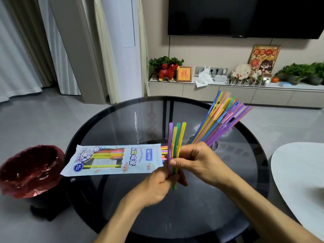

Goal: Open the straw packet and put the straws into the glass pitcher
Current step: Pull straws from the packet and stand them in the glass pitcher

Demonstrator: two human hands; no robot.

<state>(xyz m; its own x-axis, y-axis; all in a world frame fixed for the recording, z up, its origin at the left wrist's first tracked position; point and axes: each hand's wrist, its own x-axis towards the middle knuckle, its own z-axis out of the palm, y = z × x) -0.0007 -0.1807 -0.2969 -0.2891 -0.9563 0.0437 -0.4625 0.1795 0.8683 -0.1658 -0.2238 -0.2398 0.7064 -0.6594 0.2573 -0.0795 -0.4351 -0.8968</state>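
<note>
- Far left, on the floor beside the counter: a dark bin point(33, 172) lined with a red plastic bag.
- Next along, held above the round dark-glass counter point(122, 120): the straw packet point(112, 159), lying flat, open end pointing right, with a few yellow, orange and pink straws showing through its clear window.
- At the packet's open mouth: coloured straw tips poking out, right against the hands.
- Centre, low: left hand point(157, 185), grip closed, fingers curled round the lower ends of a small bunch of straws; whether it also pinches the packet's edge cannot be told.
- Just above: that held bunch point(175, 142), roughly upright — purple, yellow, green and another yellow.
- Right of it: right hand point(198, 161), grip closed too, thumb pressed on the front of the same bunch, fingers wrapped behind.
- Beyond the right hand: the glass pitcher point(214, 145), mostly hidden, only a bit of clear glass visible, standing on the counter.
- Fanning up and rightward out of it: a big spray of straws point(222, 116) in blue, yellow, pink, green and purple.
- Far right edge: a pale rounded tabletop point(298, 169).
</note>
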